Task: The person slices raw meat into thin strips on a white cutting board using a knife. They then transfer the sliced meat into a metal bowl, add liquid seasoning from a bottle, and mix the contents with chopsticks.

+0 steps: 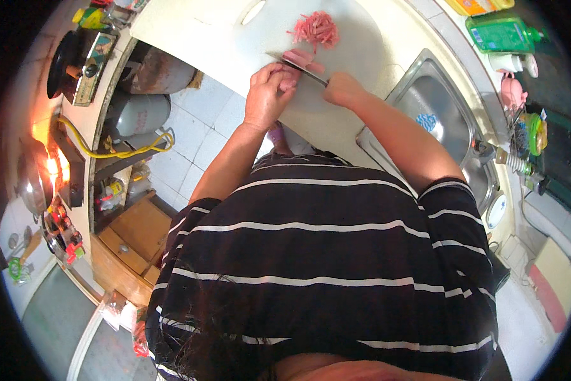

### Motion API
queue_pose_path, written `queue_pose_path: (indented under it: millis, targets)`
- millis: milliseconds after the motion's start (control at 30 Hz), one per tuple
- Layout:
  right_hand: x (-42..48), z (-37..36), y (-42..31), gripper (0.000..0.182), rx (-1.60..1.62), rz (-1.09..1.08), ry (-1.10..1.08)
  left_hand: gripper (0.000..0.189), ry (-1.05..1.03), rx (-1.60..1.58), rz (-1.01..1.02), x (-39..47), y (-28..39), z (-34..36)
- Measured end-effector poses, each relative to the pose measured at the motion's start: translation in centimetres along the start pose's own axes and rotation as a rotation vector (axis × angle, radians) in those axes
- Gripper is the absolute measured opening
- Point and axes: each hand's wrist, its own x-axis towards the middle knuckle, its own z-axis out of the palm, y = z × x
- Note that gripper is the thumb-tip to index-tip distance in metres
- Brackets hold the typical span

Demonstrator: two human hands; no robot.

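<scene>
My right hand [343, 90] grips the handle of a kitchen knife [305, 70], its blade pointing away to the upper left. The blade stands at the edge of a piece of pink raw meat [287, 82], which my left hand [267, 93] holds down with bent fingers close to the metal. Just beyond the blade lie a few cut slices of the meat [298, 57]. Farther off, a heap of thin meat strips [317, 28] rests on the round, pale cutting board [361, 52]. My left fingers partly hide the held piece.
A steel sink [409, 90] with a blue-and-white cloth [426, 122] is set in the counter at right. Green detergent [502, 35] lines the sill. At left, a flame [55, 164] burns by a pan [32, 176]; below are a gas cylinder [140, 114] and yellow hose [123, 153].
</scene>
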Motion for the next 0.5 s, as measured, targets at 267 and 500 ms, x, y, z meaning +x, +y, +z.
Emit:
queue_pose_path:
  millis: [267, 500]
  targets:
    - [-1.2, 1.6, 3.3, 0.022, 0.069, 0.090, -0.008, 0.041, -0.077, 0.104, -0.205, 0.4, 1.2, 0.3]
    - [-3.6, 0.2, 2.8, 0.024, 0.215, 0.170, -0.051, 0.037, -0.102, -0.723, -0.504, 1.0, -5.4, -0.1]
